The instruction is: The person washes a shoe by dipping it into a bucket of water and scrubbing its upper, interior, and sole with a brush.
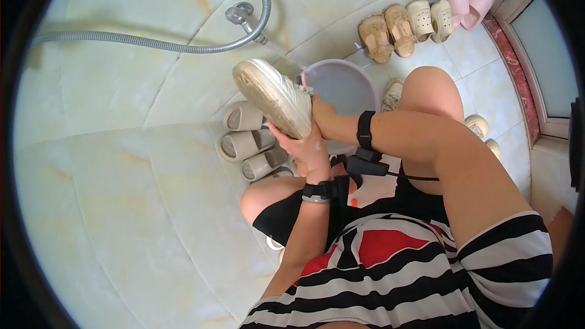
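A white lace-up sneaker (pixel 274 97) with a dirty, brownish sole is raised and tilted in front of me, its sole turned partly toward me. My left hand (pixel 304 149) is wrapped around its heel end, with some whitish foam on the skin. Against the sneaker's upper side is my right hand (pixel 323 113); its fingers are hidden behind the shoe. A small greyish-white thing and a bit of pink show there, too small to name. Just beyond the hands stands a pale purple bucket (pixel 347 63) holding cloudy grey water.
Beige slippers (pixel 247 143) line the left wall. Brown sandals (pixel 388 33), cream clogs (pixel 429 21) and pink slides (pixel 468 1) stand along the back wall. A metal hose (pixel 140 39) hangs near a wall tap (pixel 241 15). More shoes (pixel 477 126) lie right of my knee, near a door (pixel 545 55).
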Tool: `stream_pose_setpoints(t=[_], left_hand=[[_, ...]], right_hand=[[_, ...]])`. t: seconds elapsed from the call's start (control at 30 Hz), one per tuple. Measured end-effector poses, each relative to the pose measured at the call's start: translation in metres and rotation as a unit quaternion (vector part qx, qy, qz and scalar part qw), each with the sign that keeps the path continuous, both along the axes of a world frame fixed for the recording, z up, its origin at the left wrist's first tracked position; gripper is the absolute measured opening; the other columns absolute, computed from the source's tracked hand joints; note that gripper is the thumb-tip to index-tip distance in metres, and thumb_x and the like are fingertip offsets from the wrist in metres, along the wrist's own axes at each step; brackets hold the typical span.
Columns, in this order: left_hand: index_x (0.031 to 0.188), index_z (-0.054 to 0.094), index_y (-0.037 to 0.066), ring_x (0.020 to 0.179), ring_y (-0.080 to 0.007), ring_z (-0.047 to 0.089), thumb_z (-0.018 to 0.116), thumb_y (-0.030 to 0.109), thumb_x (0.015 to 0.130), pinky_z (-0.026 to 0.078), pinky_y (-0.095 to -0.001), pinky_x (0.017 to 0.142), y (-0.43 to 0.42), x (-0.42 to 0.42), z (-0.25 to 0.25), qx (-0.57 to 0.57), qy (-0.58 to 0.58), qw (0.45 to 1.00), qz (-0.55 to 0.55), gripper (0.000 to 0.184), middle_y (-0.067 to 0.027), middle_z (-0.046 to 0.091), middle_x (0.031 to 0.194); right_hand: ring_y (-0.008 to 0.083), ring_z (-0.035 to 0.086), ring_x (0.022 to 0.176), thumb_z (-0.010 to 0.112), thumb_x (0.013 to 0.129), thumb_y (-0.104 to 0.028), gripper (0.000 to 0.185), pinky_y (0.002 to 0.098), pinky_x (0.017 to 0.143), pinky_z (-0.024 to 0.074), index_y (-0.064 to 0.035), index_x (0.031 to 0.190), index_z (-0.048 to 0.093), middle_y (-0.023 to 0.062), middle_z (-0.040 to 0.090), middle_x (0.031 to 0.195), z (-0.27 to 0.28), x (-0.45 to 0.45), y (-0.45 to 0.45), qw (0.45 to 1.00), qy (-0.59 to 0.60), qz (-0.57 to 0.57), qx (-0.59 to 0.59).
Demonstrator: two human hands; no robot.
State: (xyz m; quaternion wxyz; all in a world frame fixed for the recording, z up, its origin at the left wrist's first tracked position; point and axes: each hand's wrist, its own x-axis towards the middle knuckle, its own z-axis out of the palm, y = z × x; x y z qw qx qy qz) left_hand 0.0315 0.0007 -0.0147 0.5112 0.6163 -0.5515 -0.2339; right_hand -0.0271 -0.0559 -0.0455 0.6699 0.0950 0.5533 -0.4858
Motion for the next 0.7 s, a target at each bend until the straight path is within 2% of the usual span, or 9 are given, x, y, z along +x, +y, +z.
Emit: stream_pose_setpoints(t=[0.03,0.1,0.13,0.23,0.3,0.4,0.53,0.63,0.7], left_hand=[[0.142,0.025,-0.002,0.119,-0.0376,0.047,0.082,0.021,0.067,0.037,-0.0460,0.100,-0.001,0.000,0.000,-0.002,-0.002,1.000,0.000,0.097,-0.0259,0.044,0.131],[0.142,0.025,-0.003,0.119,-0.0376,0.047,0.080,0.022,0.069,0.037,-0.0448,0.100,0.000,0.002,-0.003,0.006,0.011,0.999,-0.044,0.095,-0.0258,0.044,0.132],[0.142,0.025,-0.003,0.119,-0.0376,0.047,0.080,0.022,0.069,0.037,-0.0448,0.100,0.001,0.002,-0.003,0.004,0.010,0.999,-0.045,0.095,-0.0258,0.044,0.132],[0.142,0.023,-0.004,0.121,-0.0346,0.046,0.080,0.017,0.069,0.036,-0.0419,0.102,0.005,-0.001,-0.002,0.033,0.019,0.998,-0.048,0.094,-0.0242,0.041,0.135],[0.143,0.020,-0.004,0.122,-0.0307,0.045,0.077,0.011,0.070,0.034,-0.0401,0.104,0.008,-0.004,-0.001,0.030,0.128,0.989,-0.068,0.094,-0.0221,0.038,0.137],[0.143,0.018,-0.004,0.123,-0.0273,0.043,0.076,0.007,0.070,0.033,-0.0382,0.105,0.011,-0.008,0.001,0.031,0.172,0.983,-0.062,0.093,-0.0203,0.038,0.137],[0.143,0.018,-0.004,0.123,-0.0267,0.043,0.075,0.007,0.071,0.033,-0.0381,0.105,0.009,-0.005,0.001,0.038,0.160,0.984,-0.064,0.093,-0.0202,0.036,0.139],[0.144,0.017,-0.003,0.122,-0.0264,0.044,0.074,0.005,0.074,0.033,-0.0375,0.104,0.011,-0.003,0.005,0.026,0.134,0.989,-0.065,0.091,-0.0199,0.038,0.138],[0.142,0.025,-0.002,0.118,-0.0253,0.048,0.072,0.003,0.078,0.036,-0.0358,0.101,0.010,-0.001,0.020,0.105,0.277,0.944,-0.144,0.080,-0.0171,0.045,0.133]], right_hand=[[0.0286,0.064,0.091,0.040,0.094,-0.048,0.059,0.0392,0.076,0.0507,0.0059,0.108,0.060,0.0195,0.065,0.102,-0.001,-0.001,0.002,1.000,-0.002,0.000,-0.002],[0.0275,0.064,0.096,0.040,0.095,-0.045,0.057,0.0381,0.079,0.0510,0.0049,0.115,0.058,0.0182,0.064,0.110,0.045,-0.021,0.018,0.999,-0.034,0.014,-0.015],[0.0272,0.064,0.096,0.040,0.095,-0.045,0.056,0.0381,0.079,0.0509,0.0046,0.115,0.058,0.0180,0.064,0.110,0.048,-0.024,0.019,0.999,-0.035,0.025,-0.023],[0.0264,0.064,0.096,0.040,0.095,-0.043,0.055,0.0381,0.079,0.0508,0.0038,0.116,0.057,0.0173,0.064,0.110,0.015,-0.018,0.011,0.997,-0.022,0.060,-0.043],[0.0258,0.064,0.096,0.039,0.095,-0.043,0.054,0.0381,0.079,0.0507,0.0033,0.117,0.057,0.0168,0.064,0.111,0.000,-0.016,0.007,0.995,-0.014,0.079,-0.055],[0.0249,0.064,0.096,0.039,0.095,-0.041,0.053,0.0381,0.079,0.0505,0.0025,0.118,0.057,0.0160,0.063,0.111,-0.010,-0.014,0.004,0.993,-0.006,0.098,-0.068],[0.0228,0.063,0.097,0.038,0.096,-0.039,0.049,0.0381,0.078,0.0502,-0.0001,0.118,0.058,0.0141,0.064,0.110,-0.009,-0.015,0.001,0.993,0.005,0.108,-0.055],[0.0223,0.062,0.097,0.043,0.095,-0.037,0.046,0.0372,0.075,0.0497,-0.0008,0.118,0.058,0.0136,0.064,0.109,-0.007,-0.017,-0.001,0.993,0.014,0.109,-0.033],[0.0219,0.062,0.094,0.048,0.093,-0.040,0.048,0.0357,0.073,0.0490,-0.0007,0.120,0.057,0.0128,0.064,0.109,-0.013,-0.022,-0.006,0.991,-0.006,0.076,-0.112]])
